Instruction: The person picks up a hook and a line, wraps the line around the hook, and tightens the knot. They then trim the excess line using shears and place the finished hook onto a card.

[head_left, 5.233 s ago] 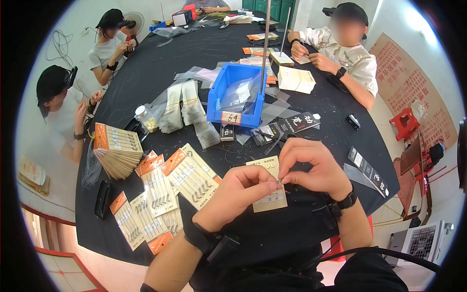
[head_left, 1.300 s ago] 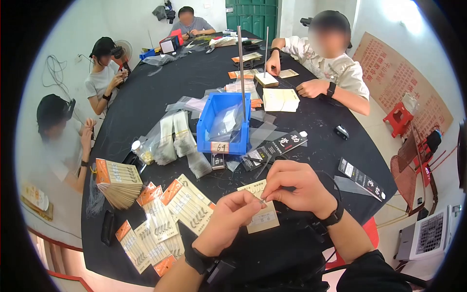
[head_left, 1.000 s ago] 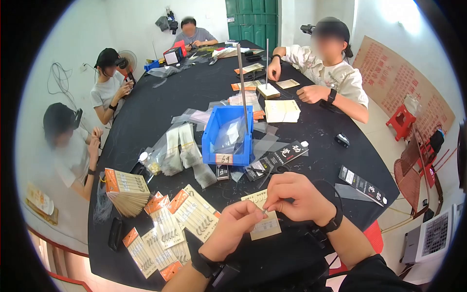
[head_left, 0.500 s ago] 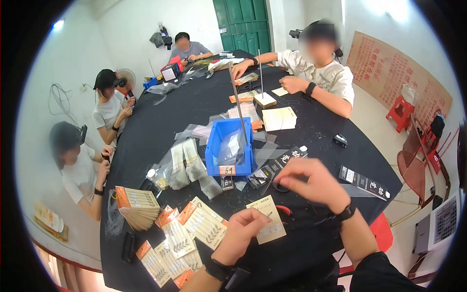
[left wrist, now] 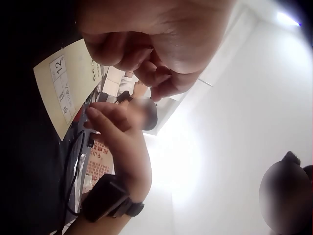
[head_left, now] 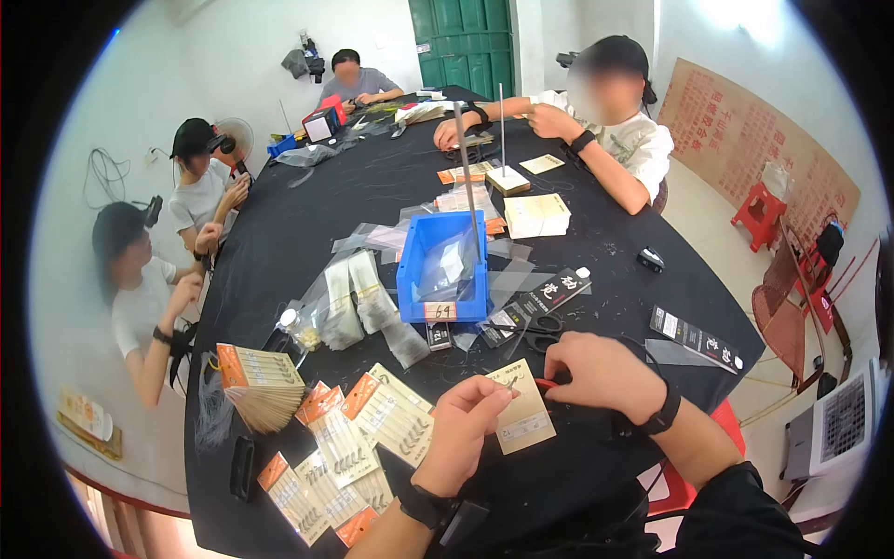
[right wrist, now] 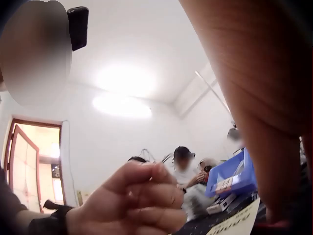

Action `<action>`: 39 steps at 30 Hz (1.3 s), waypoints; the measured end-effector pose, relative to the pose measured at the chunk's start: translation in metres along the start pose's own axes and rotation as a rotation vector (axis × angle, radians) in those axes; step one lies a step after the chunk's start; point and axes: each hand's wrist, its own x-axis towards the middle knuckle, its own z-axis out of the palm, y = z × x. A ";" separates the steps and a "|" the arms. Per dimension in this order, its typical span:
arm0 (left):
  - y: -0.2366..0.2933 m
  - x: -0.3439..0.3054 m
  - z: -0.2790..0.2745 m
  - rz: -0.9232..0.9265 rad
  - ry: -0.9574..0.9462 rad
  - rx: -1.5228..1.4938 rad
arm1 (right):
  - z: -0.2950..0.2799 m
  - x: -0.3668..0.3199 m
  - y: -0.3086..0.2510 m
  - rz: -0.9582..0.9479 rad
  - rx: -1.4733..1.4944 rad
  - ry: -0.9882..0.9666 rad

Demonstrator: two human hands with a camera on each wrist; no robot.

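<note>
My left hand (head_left: pixel 463 424) pinches a small thin metal piece (head_left: pixel 514 382) between thumb and forefinger, over the upper left of a cream paper card (head_left: pixel 531 415). The card lies flat on the black table, with a printed label and a row of small slots. Just right of the card, my right hand (head_left: pixel 610 377) reaches down, fingertips at a red-handled tool (head_left: pixel 550 383). Most of that tool is hidden under the hand, and I cannot tell whether the fingers have closed on it. In the left wrist view, the right thumb (left wrist: pixel 98 117) is stretched out beside the card.
Ahead stands a blue bin (head_left: pixel 407 296) with a metal rod beside it. Black-handled scissors (head_left: pixel 548 323) lie on black packets. Packed cards of fish hooks (head_left: pixel 340 447) spread at the left, near a fanned card bundle (head_left: pixel 265 396). Several people sit around the table.
My hands have come apart from their joint pinch. The right hand first lifted away, then dropped to the red-handled tool; the left kept the metal piece. The head view has shifted.
</note>
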 end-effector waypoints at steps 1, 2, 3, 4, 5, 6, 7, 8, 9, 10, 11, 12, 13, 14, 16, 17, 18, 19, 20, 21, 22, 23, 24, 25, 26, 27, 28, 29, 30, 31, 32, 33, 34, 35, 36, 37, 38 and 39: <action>0.001 0.002 0.000 0.008 0.013 0.000 | 0.005 -0.001 -0.002 -0.021 -0.010 0.017; 0.002 0.004 -0.001 0.015 0.007 -0.010 | 0.007 -0.002 -0.008 0.028 -0.012 0.016; 0.001 0.003 -0.002 0.018 0.000 -0.020 | 0.007 -0.004 -0.014 0.053 -0.004 0.015; -0.001 0.002 -0.003 0.017 -0.006 -0.030 | 0.011 -0.005 -0.015 0.037 0.019 0.052; -0.001 0.002 -0.001 0.013 0.012 -0.011 | 0.014 -0.006 -0.016 0.019 0.041 0.088; -0.001 0.002 0.001 0.009 0.030 0.009 | 0.015 -0.008 -0.020 0.005 0.043 0.080; 0.000 0.002 0.002 0.006 0.047 0.032 | 0.014 -0.010 -0.026 -0.010 0.046 0.074; 0.002 0.003 0.003 0.002 0.047 0.023 | 0.014 -0.009 -0.030 -0.023 0.050 0.075; 0.003 0.001 0.004 -0.008 0.046 0.016 | 0.014 -0.008 -0.033 -0.007 0.088 0.039; 0.004 0.001 0.005 -0.023 0.045 0.010 | 0.019 -0.009 -0.033 -0.021 0.084 0.046; 0.004 0.001 0.006 -0.018 0.050 0.004 | 0.023 -0.009 -0.033 -0.032 0.082 0.051; 0.004 0.001 0.006 -0.015 0.056 -0.003 | 0.025 -0.009 -0.035 -0.032 0.083 0.054; 0.003 0.001 0.006 -0.014 0.061 -0.010 | 0.028 -0.009 -0.037 -0.030 0.085 0.056; 0.004 0.001 0.007 -0.015 0.066 -0.009 | 0.030 -0.009 -0.038 -0.027 0.085 0.057; 0.005 0.000 0.008 -0.020 0.082 -0.019 | 0.032 -0.014 -0.046 -0.003 0.063 0.071; 0.004 0.001 0.007 -0.025 0.082 -0.019 | 0.031 -0.012 -0.048 0.000 0.048 0.085; 0.003 0.001 0.005 -0.028 0.083 -0.017 | 0.033 -0.012 -0.050 0.025 0.051 0.077; 0.002 0.002 0.003 -0.029 0.084 -0.014 | 0.034 -0.011 -0.050 0.023 0.092 0.044; 0.002 0.002 0.003 -0.028 0.083 -0.012 | 0.037 -0.009 -0.049 0.022 0.133 0.011; 0.001 0.002 0.002 -0.026 0.081 -0.011 | 0.039 -0.008 -0.046 0.022 0.173 -0.020; 0.001 0.003 0.003 -0.025 0.080 -0.012 | 0.042 -0.007 -0.042 -0.021 0.120 0.010; -0.001 0.002 0.003 -0.019 0.066 -0.035 | 0.042 -0.009 -0.038 -0.014 0.122 -0.010; -0.002 0.002 0.003 -0.011 0.055 -0.059 | 0.036 -0.010 -0.036 -0.010 0.125 -0.031; -0.001 0.002 0.002 0.000 0.049 -0.080 | 0.027 -0.009 -0.037 -0.011 0.130 -0.053; 0.001 0.001 0.002 -0.006 0.053 -0.061 | 0.013 -0.010 -0.040 0.060 0.191 -0.098; 0.004 0.002 0.004 -0.010 0.058 -0.046 | 0.006 -0.006 -0.036 0.270 0.310 -0.249; 0.005 0.001 0.005 -0.016 0.065 -0.034 | -0.001 -0.006 -0.030 0.327 0.407 -0.253; 0.003 0.000 0.005 0.002 0.056 -0.029 | -0.006 -0.010 -0.022 0.388 0.502 -0.262; 0.002 0.000 0.004 0.024 0.044 -0.021 | -0.002 -0.014 -0.005 0.345 0.592 -0.220; 0.002 0.002 0.004 0.051 0.029 -0.008 | -0.002 -0.013 0.003 0.298 0.683 -0.172; 0.003 0.002 0.004 0.095 0.026 -0.025 | -0.010 -0.016 0.008 0.428 0.772 -0.201; 0.003 0.002 0.004 0.121 0.038 -0.017 | -0.021 -0.018 0.001 0.442 0.833 -0.148; 0.004 0.002 0.004 0.141 0.053 -0.006 | -0.025 -0.016 0.003 0.396 0.863 -0.099; 0.004 0.001 0.003 0.154 0.066 0.008 | -0.026 -0.014 0.005 0.356 0.898 -0.049; 0.006 0.001 0.004 0.185 0.081 0.001 | -0.026 -0.010 0.004 0.317 0.887 -0.026; 0.006 -0.001 0.002 0.202 0.096 0.021 | -0.028 -0.005 0.004 0.278 0.876 0.005; 0.007 0.000 0.000 0.225 0.104 0.043 | -0.031 0.000 0.002 0.260 0.894 0.019; 0.008 0.000 0.000 0.252 0.109 0.066 | -0.029 0.007 -0.001 0.191 0.816 0.084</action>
